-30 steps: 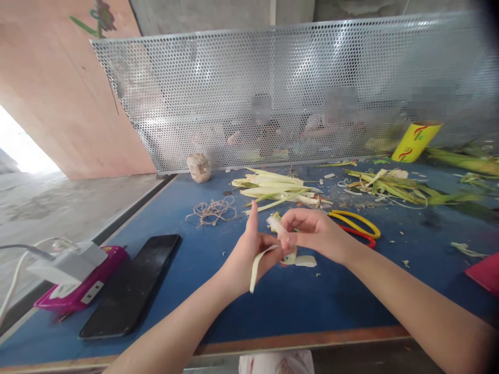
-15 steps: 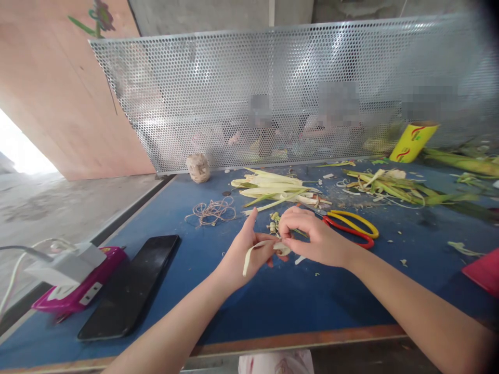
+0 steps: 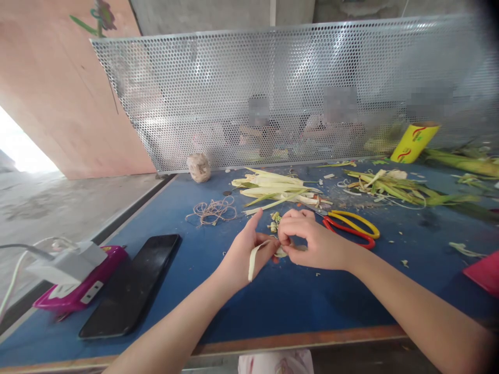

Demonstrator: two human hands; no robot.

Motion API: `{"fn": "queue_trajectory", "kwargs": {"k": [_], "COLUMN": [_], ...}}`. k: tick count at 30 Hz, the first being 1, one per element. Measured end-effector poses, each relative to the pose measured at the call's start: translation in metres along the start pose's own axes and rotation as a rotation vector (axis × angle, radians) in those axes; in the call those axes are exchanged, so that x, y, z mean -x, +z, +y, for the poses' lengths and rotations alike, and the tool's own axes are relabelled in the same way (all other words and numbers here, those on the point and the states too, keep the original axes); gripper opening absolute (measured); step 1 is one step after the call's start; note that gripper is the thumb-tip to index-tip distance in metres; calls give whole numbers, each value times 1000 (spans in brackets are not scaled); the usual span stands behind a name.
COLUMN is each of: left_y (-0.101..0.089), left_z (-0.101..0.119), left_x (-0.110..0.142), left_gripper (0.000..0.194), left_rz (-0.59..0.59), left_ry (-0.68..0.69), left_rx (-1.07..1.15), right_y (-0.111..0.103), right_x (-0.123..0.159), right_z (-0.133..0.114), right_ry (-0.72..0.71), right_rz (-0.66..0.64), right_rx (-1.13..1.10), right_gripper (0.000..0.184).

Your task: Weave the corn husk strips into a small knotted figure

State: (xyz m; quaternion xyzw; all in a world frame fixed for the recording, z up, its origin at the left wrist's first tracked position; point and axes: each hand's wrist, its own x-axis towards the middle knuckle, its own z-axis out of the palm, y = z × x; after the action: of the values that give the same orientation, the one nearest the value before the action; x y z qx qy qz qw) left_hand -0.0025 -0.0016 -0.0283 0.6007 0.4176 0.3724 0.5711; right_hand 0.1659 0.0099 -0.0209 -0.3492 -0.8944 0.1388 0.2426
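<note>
Near edge: brownish trim runs along the front of the blue table point(image 3: 312, 306), with blue surface between it and both hands. Left edge slants away past the magenta power strip point(image 3: 86, 291), which sits close to it. Far side: a perforated metal panel point(image 3: 234, 78) stands along the table.

Left hand point(image 3: 244, 257): thumb raised, the other fingers curled in and holding a pale strip point(image 3: 253, 261) whose end hangs over the hand. Right hand point(image 3: 314, 240): thumb and forefinger narrow, tips at a pale piece point(image 3: 280, 253) by the left fingertips — grip hidden, cannot tell if closed on it. Strip and piece are both above the table, in front of the pale husk pile point(image 3: 273, 188).

Lateral room: blue surface lies between the left forearm and the black phone point(image 3: 130, 285); scissors point(image 3: 356, 228) with yellow and red handles lie just beyond the right wrist. Loose twine point(image 3: 212, 211) lies left of the husk pile; yellow-green bits point(image 3: 274, 222) lie just beyond the fingers.

Containers: yellow tube point(image 3: 415, 143), tilted, far right near the panel; contents cannot be told. Green husks point(image 3: 401, 187) lie in front of it. Pale lumpy object point(image 3: 198, 168) stands by the panel at far left — type unclear.
</note>
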Motion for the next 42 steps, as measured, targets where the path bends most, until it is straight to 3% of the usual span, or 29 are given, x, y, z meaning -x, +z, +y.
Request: {"fn": "queue_trajectory", "kwargs": {"k": [12,19,26,32,38,42], "left_y": [-3,-4,-2,-3,-3,-3], "left_z": [-4,-5,2,4,1,6], "left_x": [-3,-3,-1,0,-2,-1], "left_gripper": [80,78,72,68,67,60], "left_rz": [4,-19,12,32,13,37], "left_ry": [6,-6,-45,-35,-22,-19], "left_rx": [-126,-75,-77,-54,-37,88], "right_y": [-1,-2,-4,-5,-2,-2], "right_x": [2,1,4,4,2,3], "right_z": [-3,-4,-2,-3,-3,-3], "right_ry": [-8,32,90,57,71,13], "right_rz": [-31,15,16,-31,13,126], "right_rx": [48,38,-30,12,8,0], "right_gripper": [10,8,20,29,26,40]}}
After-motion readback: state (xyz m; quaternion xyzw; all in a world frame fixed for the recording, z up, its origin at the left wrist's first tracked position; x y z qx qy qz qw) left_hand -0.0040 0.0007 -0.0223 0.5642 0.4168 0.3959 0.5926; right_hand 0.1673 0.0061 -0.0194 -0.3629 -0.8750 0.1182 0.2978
